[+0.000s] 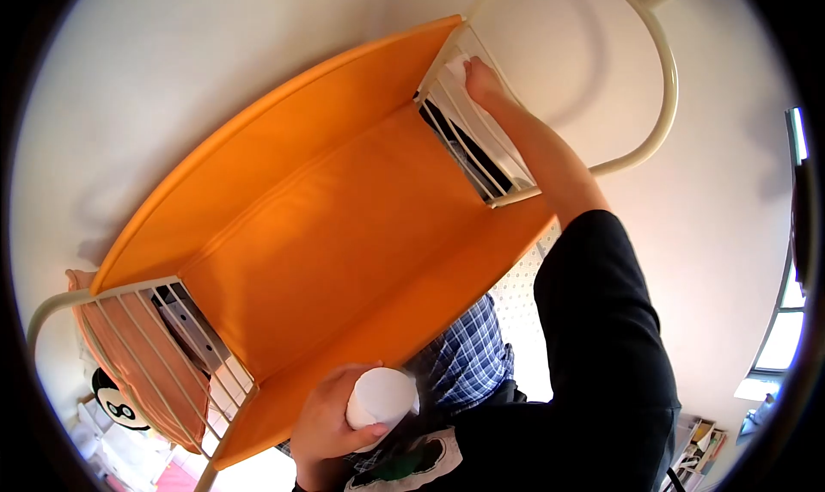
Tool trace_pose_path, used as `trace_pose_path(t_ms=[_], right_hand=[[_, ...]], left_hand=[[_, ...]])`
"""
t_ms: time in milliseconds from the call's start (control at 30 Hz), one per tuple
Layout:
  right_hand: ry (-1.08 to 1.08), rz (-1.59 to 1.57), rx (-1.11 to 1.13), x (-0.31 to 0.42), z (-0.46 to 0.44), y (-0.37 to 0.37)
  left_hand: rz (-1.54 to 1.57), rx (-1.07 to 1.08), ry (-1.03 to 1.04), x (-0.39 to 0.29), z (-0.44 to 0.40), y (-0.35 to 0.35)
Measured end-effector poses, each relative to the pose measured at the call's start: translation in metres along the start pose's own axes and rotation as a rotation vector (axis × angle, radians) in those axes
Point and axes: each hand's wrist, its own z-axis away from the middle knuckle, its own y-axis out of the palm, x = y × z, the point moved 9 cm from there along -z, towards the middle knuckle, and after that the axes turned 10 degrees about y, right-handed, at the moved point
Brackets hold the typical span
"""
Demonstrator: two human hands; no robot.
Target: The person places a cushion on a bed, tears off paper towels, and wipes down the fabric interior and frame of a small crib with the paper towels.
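From here I see the left hand [331, 419] grasping a white cylinder [384, 399] near the orange panel [335, 234]. The right hand [484, 83] touches a white scrap [457, 67] by the end bars [468, 135]; whether it grips, I can't tell.

Pale wall [258, 36] from ten to two o'clock, bright daylit window [780, 342] just past three, cluttered shelves [700, 449] around four
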Motion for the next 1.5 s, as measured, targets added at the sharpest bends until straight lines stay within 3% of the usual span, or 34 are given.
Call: trace_pose_path(t_ms=[200,367,500,533,600,700,767,900,933,1000,1100,1233,1300,1333,1400,1500], right_hand=[[-0.097,0.034,0.139,-0.056,0.047,-0.002],[-0.011,0.216,0.465,-0.090,0.084,-0.008],[0.053,0.349,0.473,-0.099,0.114,-0.030],[-0.184,0.780,0.730,-0.069,0.141,-0.030],[-0.440,1.206,0.976,-0.078,0.167,-0.020],[-0.289,1.410,0.946,-0.125,0.157,-0.013],[-0.182,1.007,0.517,-0.083,0.154,-0.044],[-0.062,0.841,0.405,0.004,0.164,-0.083],[-0.062,0.840,0.410,0.009,0.159,-0.077],[-0.196,0.656,0.142,0.044,0.134,-0.086],[-0.238,0.533,0.141,0.052,0.095,-0.055],[-0.176,0.529,0.148,0.070,0.063,-0.015],[-0.314,0.733,-0.145,0.083,0.048,0.007],[-0.318,0.723,-0.148,0.087,0.044,0.014],[-0.298,0.942,-0.370,0.096,0.040,0.016],[-0.131,0.895,-0.355,0.088,0.030,0.030]], left_hand=[[-0.017,-0.026,0.003,-0.001,-0.001,-0.001],[-0.033,-0.034,0.004,0.000,0.000,0.000],[0.002,-0.066,0.004,0.000,0.000,0.000],[0.007,-0.075,0.007,0.000,0.000,-0.001],[-0.020,-0.062,0.015,-0.002,-0.001,-0.001],[-0.030,-0.046,0.035,-0.004,-0.002,-0.001],[-0.019,-0.045,0.046,-0.005,-0.003,-0.003],[0.002,-0.040,0.017,-0.004,-0.005,-0.002],[0.006,-0.040,0.008,-0.003,-0.004,-0.002],[-0.006,-0.032,0.027,-0.004,-0.003,-0.002],[-0.025,-0.024,0.059,-0.003,-0.005,-0.001],[0.009,-0.010,0.042,0.000,-0.003,-0.001],[0.023,-0.017,0.052,0.004,-0.001,-0.001],[0.038,-0.012,0.061,0.005,0.000,-0.001],[0.039,-0.004,0.005,0.005,0.002,-0.001],[0.049,0.008,-0.022,0.010,0.004,0.000]])
